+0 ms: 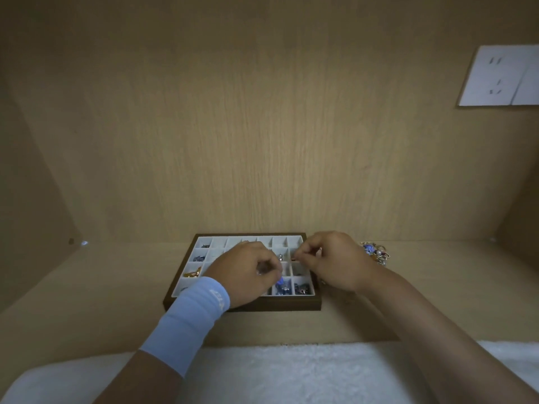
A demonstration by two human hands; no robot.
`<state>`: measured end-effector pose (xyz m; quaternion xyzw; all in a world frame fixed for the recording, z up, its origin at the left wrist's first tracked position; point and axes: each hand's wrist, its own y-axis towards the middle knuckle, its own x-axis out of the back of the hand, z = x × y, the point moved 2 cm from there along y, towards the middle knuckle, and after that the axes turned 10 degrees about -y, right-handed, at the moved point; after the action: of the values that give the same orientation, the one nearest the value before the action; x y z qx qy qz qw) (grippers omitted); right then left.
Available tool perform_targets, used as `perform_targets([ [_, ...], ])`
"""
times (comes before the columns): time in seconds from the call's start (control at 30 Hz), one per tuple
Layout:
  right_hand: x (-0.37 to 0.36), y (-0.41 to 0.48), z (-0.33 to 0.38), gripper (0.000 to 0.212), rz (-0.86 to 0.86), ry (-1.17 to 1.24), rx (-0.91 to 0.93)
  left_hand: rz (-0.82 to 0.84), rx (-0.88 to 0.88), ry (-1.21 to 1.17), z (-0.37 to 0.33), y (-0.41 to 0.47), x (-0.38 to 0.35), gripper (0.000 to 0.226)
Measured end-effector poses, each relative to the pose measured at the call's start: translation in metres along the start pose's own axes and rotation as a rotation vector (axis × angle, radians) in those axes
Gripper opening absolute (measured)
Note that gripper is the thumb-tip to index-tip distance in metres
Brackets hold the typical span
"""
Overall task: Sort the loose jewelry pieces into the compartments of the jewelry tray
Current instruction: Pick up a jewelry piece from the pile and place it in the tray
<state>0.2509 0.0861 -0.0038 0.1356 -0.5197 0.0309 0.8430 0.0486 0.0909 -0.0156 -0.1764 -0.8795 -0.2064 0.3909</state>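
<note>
both hands point(291, 266) hide much of the jewelry tray point(303, 305).

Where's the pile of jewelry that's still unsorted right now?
In the head view, the loose jewelry pile lies on the wooden shelf, right of the jewelry tray, just behind the right hand.

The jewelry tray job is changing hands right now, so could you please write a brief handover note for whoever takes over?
Left hand, light blue wristband, pinches a small piece over the white-lined wooden jewelry tray; what it is, I cannot tell.
Right hand pinches something tiny above the tray's right side.
Done: several compartments hold pieces, including blue ones front right and a gold one left.
Left: the loose jewelry pile right of the tray; many compartments look empty.
</note>
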Motion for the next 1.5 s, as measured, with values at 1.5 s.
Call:
perform_targets([
  [1.5, 0.030, -0.003, -0.108, 0.025, -0.130, 1.205, -0.339, -0.191, 0.129, -0.641, -0.066, 0.115, -0.098, 0.013],
])
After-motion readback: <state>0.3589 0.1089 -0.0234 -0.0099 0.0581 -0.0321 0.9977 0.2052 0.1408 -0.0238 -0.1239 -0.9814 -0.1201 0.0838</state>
